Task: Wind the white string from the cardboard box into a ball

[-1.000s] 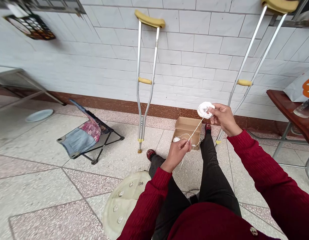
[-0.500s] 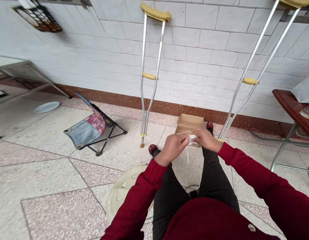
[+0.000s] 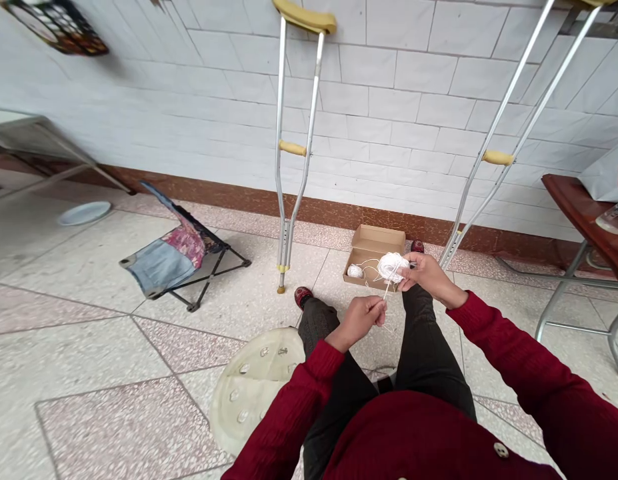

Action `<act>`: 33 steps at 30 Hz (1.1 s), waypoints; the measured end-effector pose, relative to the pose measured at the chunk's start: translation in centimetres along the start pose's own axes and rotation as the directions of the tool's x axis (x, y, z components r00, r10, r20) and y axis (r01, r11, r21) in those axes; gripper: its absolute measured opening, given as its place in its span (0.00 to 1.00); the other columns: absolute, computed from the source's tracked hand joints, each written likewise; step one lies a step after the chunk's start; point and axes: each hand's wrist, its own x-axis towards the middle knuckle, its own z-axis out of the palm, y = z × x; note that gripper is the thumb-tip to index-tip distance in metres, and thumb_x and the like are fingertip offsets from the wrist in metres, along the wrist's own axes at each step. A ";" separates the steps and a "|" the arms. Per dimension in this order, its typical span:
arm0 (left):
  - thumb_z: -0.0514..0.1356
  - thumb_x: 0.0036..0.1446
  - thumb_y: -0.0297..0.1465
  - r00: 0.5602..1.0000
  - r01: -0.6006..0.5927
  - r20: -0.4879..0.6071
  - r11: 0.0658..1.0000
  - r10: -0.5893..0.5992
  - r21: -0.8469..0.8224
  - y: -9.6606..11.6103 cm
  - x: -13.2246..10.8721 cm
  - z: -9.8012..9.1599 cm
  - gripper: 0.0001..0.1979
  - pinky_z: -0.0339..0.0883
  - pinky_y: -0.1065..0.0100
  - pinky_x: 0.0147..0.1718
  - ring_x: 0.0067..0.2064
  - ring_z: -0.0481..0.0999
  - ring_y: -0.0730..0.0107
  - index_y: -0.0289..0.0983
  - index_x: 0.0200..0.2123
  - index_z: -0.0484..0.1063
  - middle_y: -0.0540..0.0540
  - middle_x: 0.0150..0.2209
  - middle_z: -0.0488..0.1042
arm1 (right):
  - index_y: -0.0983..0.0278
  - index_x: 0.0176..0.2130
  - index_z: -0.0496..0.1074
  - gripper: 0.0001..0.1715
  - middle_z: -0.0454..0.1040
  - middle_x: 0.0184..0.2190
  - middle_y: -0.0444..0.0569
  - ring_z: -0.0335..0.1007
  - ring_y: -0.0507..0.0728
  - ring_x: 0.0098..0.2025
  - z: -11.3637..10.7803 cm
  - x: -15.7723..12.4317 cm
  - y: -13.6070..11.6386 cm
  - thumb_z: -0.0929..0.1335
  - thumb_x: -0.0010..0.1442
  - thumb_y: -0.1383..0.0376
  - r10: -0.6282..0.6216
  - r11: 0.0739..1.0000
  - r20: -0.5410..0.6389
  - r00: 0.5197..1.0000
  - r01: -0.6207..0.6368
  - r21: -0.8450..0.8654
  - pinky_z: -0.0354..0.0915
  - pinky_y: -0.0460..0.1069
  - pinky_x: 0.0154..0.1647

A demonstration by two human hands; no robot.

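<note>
My right hand [image 3: 429, 275] holds a round ball of white thread [image 3: 391, 266] out in front of my knees. A short taut strand runs from the ball down to my left hand [image 3: 361, 319], whose fingers are pinched on the thread. Just beyond the hands an open cardboard box [image 3: 373, 250] lies on the floor with a smaller white ball of thread [image 3: 355, 271] and loose strands in it. Both sleeves are dark red.
Two metal crutches [image 3: 291, 143] [image 3: 499, 127] lean on the white tiled wall. A folding stool [image 3: 176, 257] lies at the left, a pale plastic stool seat [image 3: 251, 387] by my left leg, a brown table [image 3: 581, 213] at the right, a plate [image 3: 83, 213] at far left.
The hands came together at the box half a second ago, then parted again. My right hand is now lower than a second ago, and the strand between the hands is shorter.
</note>
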 end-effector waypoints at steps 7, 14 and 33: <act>0.52 0.60 0.30 0.998 -0.052 0.052 0.976 0.041 0.212 1.2 -1.2 -1.1 0.18 0.57 0.73 0.26 0.23 0.67 0.74 0.36 0.19 0.68 0.52 0.19 0.70 | 0.65 0.43 0.70 0.12 0.77 0.28 0.50 0.76 0.59 0.31 -0.7 1.6 1.1 0.69 0.58 0.64 -0.263 0.704 -0.086 0.961 0.130 -0.698 0.68 0.51 0.33; 0.55 0.59 0.30 0.992 -0.121 0.015 0.902 0.127 0.415 3.6 0.1 -3.9 0.15 0.50 0.71 0.25 0.22 0.63 0.73 0.37 0.19 0.68 0.53 0.18 0.66 | 0.64 0.45 0.71 0.12 0.73 0.46 0.56 0.72 0.60 0.42 1.4 -0.7 4.0 0.64 0.63 0.70 -0.157 0.355 0.257 0.954 0.298 -0.886 0.65 0.51 0.42; 0.57 0.60 0.41 0.982 0.120 0.176 0.937 -0.065 -0.327 1.0 -0.1 0.1 0.18 0.65 0.74 0.23 0.24 0.69 0.75 0.33 0.26 0.71 0.47 0.24 0.74 | 0.65 0.37 0.68 0.20 0.73 0.17 0.42 0.70 0.53 0.17 -1.2 -2.5 -3.7 0.73 0.51 0.55 0.081 0.986 0.129 0.988 -0.061 -0.153 0.64 0.44 0.17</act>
